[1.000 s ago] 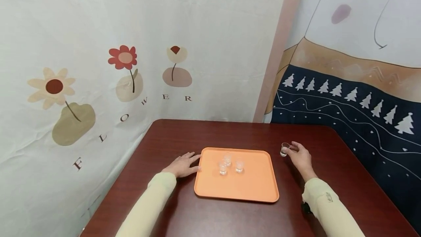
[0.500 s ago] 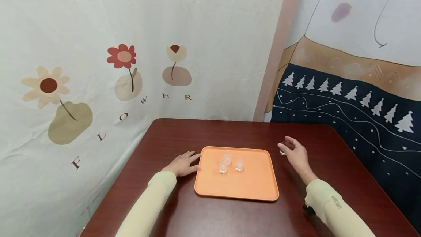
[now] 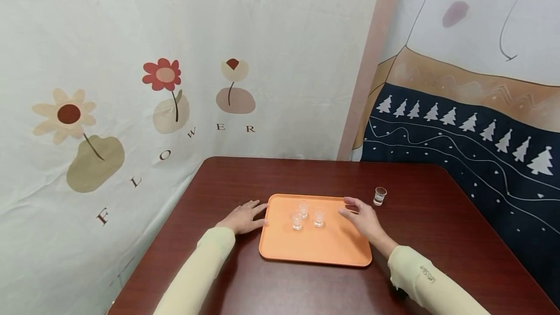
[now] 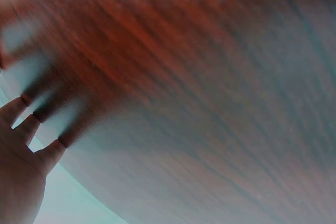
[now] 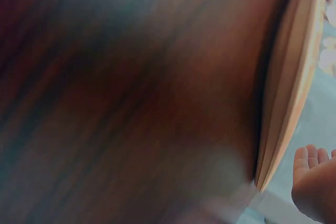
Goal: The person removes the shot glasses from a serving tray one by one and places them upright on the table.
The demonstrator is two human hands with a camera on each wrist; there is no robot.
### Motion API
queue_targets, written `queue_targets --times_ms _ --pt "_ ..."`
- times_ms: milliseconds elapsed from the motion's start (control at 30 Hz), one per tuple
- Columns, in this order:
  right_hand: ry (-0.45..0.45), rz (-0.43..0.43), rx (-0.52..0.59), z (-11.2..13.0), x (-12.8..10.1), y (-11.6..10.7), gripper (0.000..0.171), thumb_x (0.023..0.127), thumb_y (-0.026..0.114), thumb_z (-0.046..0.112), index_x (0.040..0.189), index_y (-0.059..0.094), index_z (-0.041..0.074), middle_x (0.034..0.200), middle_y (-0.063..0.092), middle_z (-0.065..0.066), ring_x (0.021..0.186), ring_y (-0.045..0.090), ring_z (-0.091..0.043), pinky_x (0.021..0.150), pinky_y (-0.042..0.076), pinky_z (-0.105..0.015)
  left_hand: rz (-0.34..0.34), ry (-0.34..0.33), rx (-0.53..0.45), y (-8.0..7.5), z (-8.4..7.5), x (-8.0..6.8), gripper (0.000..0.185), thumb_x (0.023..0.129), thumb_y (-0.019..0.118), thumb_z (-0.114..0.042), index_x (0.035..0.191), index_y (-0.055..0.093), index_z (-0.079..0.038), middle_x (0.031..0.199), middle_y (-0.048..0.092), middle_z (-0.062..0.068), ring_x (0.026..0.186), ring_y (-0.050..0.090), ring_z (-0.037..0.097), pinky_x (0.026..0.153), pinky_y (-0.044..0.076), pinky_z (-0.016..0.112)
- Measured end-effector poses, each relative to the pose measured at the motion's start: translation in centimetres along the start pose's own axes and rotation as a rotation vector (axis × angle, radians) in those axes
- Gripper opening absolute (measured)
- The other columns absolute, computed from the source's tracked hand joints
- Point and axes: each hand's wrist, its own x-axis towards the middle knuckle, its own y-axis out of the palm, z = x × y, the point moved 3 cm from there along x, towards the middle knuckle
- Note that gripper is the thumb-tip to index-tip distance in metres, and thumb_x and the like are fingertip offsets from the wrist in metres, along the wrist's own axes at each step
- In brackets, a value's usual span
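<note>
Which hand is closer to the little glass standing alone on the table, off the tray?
The right hand. It hovers open over the orange tray's right edge, just left of the lone glass. The left hand rests flat at the tray's far left edge.

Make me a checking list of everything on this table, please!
Surface: dark red wooden table, bare round the tray.
Job's things: orange tray bearing three small clear glasses; a fourth glass stands on the table right of the tray.
Clutter: nothing seen.
Hands: left hand rests flat on the table, fingertips at the tray's left edge; right hand open over the tray's right side, holding nothing.
Cables: nothing seen.
Surroundings: flower-print cloth behind; tree-pattern cloth at right.
</note>
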Motion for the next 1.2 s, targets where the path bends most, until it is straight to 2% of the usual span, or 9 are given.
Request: queue_targets --times_ms 133,300,567,933,1200 --pt "-0.018 0.018 -0.026 0.3 -0.3 1.6 0.046 0.088 0.076 0.010 0.128 0.061 -0.008 0.123 0.063 -0.025 0.112 0.063 -0.039 0.087 0.055 -0.042 -0.004 0.004 0.000 0.0 -0.2 0.0 0.065 0.098 0.056 -0.052 0.154 0.040 -0.023 0.156 0.034 0.018 0.145 0.028 0.037 0.113 0.024 0.059" --pt "-0.017 0.052 0.014 0.3 -0.5 3.5 0.044 0.086 0.078 0.010 0.124 0.063 -0.008 0.121 0.065 -0.023 0.109 0.065 -0.037 0.085 0.056 -0.039 -0.009 0.004 -0.001 -0.1 -0.2 -0.1 0.064 0.098 0.056 -0.051 0.154 0.041 -0.023 0.156 0.035 0.018 0.145 0.028 0.037 0.113 0.024 0.059" --pt "-0.030 0.083 -0.026 0.8 -0.9 5.5 0.041 0.085 0.080 0.014 0.120 0.067 -0.004 0.109 0.070 -0.012 0.101 0.068 -0.029 0.082 0.056 -0.038 -0.003 0.003 -0.003 -0.1 -0.2 -0.3 0.066 0.098 0.055 -0.052 0.154 0.040 -0.022 0.156 0.034 0.018 0.145 0.027 0.037 0.114 0.023 0.059" --pt "-0.003 0.081 -0.024 1.2 -0.7 5.8 0.019 0.085 0.079 0.012 0.101 0.070 0.004 0.098 0.071 -0.004 0.090 0.069 -0.020 0.070 0.054 -0.027 -0.002 -0.005 0.002 -0.2 -0.3 -0.3 0.067 0.097 0.055 -0.053 0.155 0.039 -0.022 0.157 0.034 0.017 0.146 0.027 0.036 0.114 0.022 0.058" --pt "0.007 0.041 -0.039 1.6 -0.6 4.8 0.016 0.085 0.079 0.014 0.097 0.070 0.006 0.092 0.071 -0.001 0.084 0.068 -0.014 0.065 0.051 -0.024 -0.003 -0.009 -0.019 -0.3 -0.5 -0.5 0.066 0.098 0.057 -0.052 0.154 0.040 -0.021 0.157 0.034 0.018 0.145 0.027 0.038 0.114 0.022 0.059"
